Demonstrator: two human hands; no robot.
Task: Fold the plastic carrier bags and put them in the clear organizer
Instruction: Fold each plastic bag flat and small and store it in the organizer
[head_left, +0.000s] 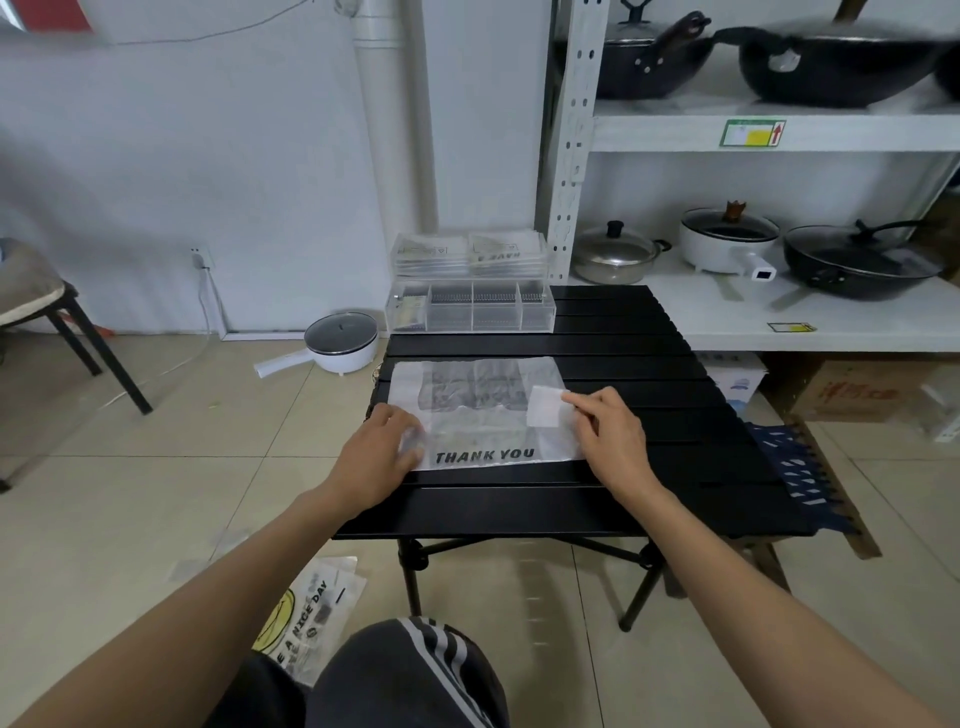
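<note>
Translucent white plastic, printed "THANK YOU" in black, is the carrier bag (483, 415) now in work; it lies flat on the black slatted folding counter (649, 467), in front of the clear acrylic organizer (470, 306) with its row of compartments. This bag is only at the beginning of its folding, I judge: it is spread almost to full width, with one small flap turned over at its right side. The right hand (605, 431) pinches this flap between thumb and fingers. The left hand (379, 452) rests on the bag's left edge with fingers lightly curled; whether it grips the plastic or only presses it, I cannot tell.

Some work looks done already. The leftmost compartment of the organizer holds what seems a folded bag, and a second clear box (467, 252) stacked behind the organizer shows flat folded bags inside. Well in front of the organizer, on the tiled floor beside the person's knee, more printed plastic bags (311, 613) are waiting, so several remain.

The bag's film is thin, wrinkled and half transparent, and a grey print shows through it.
</note>
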